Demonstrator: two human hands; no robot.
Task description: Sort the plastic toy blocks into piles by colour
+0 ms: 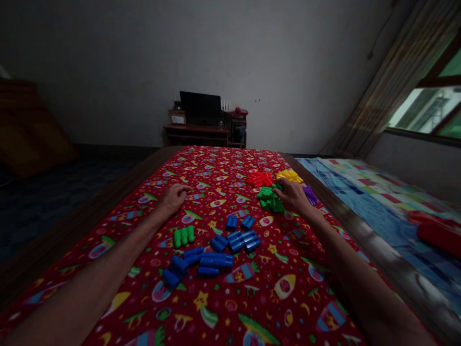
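Note:
My right hand (pixel 292 193) reaches over a pile of green toy blocks (pixel 268 201), its fingers closed on a green block at the pile's right side. My left hand (pixel 173 198) rests on the patterned red cloth (pixel 216 211), holding nothing, with its fingers loosely bent and apart. Nearer to me, one ribbed green block (pixel 184 236) lies alone. To its right are several blue blocks (pixel 236 241), and more blue blocks (pixel 216 261) lie closer still. Beyond the right hand sit a red pile (pixel 259 179) and a yellow pile (pixel 290 176). Purple blocks (pixel 310 194) are partly hidden behind that hand.
The cloth covers a long table with a dark wooden edge (pixel 345 226). A desk with a black monitor (pixel 200 108) and a red telephone (pixel 241 111) stands against the far wall. On the right is a bed with a checked sheet (pixel 363 192); a wooden cabinet (pixel 32 129) is at left.

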